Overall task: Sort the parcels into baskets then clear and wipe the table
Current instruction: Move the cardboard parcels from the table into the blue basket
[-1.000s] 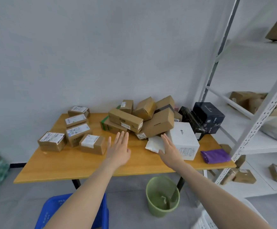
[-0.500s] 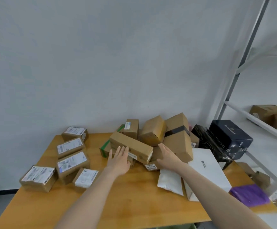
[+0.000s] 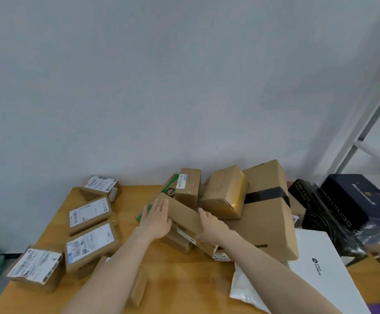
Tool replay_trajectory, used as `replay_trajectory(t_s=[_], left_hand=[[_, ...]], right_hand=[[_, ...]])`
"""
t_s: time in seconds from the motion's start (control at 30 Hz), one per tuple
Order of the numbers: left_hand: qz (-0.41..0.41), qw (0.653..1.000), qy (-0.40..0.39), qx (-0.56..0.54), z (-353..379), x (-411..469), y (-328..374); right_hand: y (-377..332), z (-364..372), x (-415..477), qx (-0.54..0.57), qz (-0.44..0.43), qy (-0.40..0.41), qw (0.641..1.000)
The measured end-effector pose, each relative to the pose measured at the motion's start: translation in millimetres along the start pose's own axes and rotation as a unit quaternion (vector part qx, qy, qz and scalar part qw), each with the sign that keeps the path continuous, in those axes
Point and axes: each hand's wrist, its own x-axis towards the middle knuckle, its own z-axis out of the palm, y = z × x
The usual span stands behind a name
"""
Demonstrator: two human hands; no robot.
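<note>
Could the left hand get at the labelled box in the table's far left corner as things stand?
Probably yes. The left hand rests flat on the long brown box, holding nothing, and bare table lies between it and the corner box.

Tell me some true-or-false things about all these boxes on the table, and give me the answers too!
1. The left hand and the right hand both touch the long brown box. True.
2. The tabletop is blue. False: the table is wood-coloured.
3. A black box sits to the right of the brown pile. True.
4. The boxes on the left are bare cardboard. False: the left parcels carry white labels.
</note>
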Motion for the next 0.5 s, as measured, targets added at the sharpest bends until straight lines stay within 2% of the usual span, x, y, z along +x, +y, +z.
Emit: replay_trajectory(t_s=[0.1,0.17,0.23,0.33,0.4,0.5], left_hand=[[-0.035,0.999,0.001,-0.005,-18.0,28.4,-11.2],[-0.064,0.996,0.042,-0.037,-30.3,42.2,-14.4],[-0.099,0.979,0.141,-0.109,-38.8,56.4,-12.2],[-0.151,0.919,0.284,-0.228,-50.1,77.2,2.2],[-0.186,0.902,0.276,-0.273,-53.2,94.1,12.5],[-0.164,0.945,0.119,-0.258,-42.7,119.2,29.0]], right_hand=[[-3.6,-5.9,21.2,0.008,-0.019,-0.008,1.0],[-4.3,-18.0,34.6,0.053,-0.029,0.012,0.998],[-4.3,-35.5,47.3,0.139,-0.026,0.048,0.989],[-2.3,-66.7,60.9,0.256,-0.014,0.101,0.961],[2.1,-84.6,69.5,0.329,0.009,0.133,0.935],[15.5,-100.9,82.6,0.453,0.073,0.18,0.87]])
